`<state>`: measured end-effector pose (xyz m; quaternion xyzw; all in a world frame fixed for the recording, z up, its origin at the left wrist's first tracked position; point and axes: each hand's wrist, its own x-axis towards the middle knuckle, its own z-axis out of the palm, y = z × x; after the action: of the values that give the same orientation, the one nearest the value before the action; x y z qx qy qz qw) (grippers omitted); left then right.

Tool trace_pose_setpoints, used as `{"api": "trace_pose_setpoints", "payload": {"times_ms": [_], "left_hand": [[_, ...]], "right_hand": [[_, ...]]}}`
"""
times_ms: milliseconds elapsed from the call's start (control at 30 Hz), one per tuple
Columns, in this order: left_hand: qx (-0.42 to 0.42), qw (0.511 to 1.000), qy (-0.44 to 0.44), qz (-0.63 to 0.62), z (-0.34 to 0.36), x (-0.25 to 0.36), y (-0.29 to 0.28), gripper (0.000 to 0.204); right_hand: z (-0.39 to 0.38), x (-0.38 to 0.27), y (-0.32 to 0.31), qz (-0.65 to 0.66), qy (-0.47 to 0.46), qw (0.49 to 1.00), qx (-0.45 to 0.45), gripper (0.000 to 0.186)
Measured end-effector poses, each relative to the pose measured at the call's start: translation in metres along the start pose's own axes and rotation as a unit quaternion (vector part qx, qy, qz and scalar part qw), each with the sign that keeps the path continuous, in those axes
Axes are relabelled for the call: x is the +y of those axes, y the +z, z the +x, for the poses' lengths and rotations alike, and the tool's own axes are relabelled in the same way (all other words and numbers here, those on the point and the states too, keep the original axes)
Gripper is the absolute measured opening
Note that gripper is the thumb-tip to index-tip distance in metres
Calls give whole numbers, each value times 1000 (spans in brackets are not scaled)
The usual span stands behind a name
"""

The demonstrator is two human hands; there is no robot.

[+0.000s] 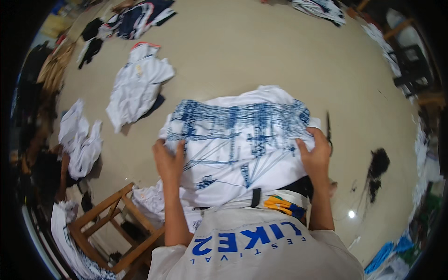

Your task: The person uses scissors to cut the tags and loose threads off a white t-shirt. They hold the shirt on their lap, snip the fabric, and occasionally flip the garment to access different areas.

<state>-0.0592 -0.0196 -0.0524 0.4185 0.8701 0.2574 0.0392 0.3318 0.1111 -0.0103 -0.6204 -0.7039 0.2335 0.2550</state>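
Observation:
A white cloth garment piece (242, 126) with dark blue line stitching lies spread in front of me, bunched along its far side. My left hand (169, 158) holds its left edge, thumb on top and fingers curled beneath. At the opposite edge, my right hand (316, 151) pinches the fabric the same way, fingertips partly hidden under it. Just beyond the right hand, a dark pair of scissors (328, 126) lies on the floor. Close to my body, a yellow and blue patterned fabric (284, 205) shows below the cloth.
A wooden stool frame (105, 210) stands at the lower left beside white crumpled cloth (149, 200). White garments (137, 86) lie further left, and dark and white clothes (140, 18) at the far left. Black tangled thread (379, 163) is on the floor (359, 102) to the right.

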Motion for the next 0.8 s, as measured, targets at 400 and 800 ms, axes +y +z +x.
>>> {"api": "trace_pose_setpoints", "payload": {"times_ms": [400, 800], "left_hand": [[-258, 927, -204, -181, -22, -3, -46, 61], [-364, 889, -211, -184, -80, -107, -101, 30]], "right_hand": [[-9, 13, -16, 557, 73, 822, -92, 52], [-32, 64, -71, 449, 213, 795, -349, 37]]}}
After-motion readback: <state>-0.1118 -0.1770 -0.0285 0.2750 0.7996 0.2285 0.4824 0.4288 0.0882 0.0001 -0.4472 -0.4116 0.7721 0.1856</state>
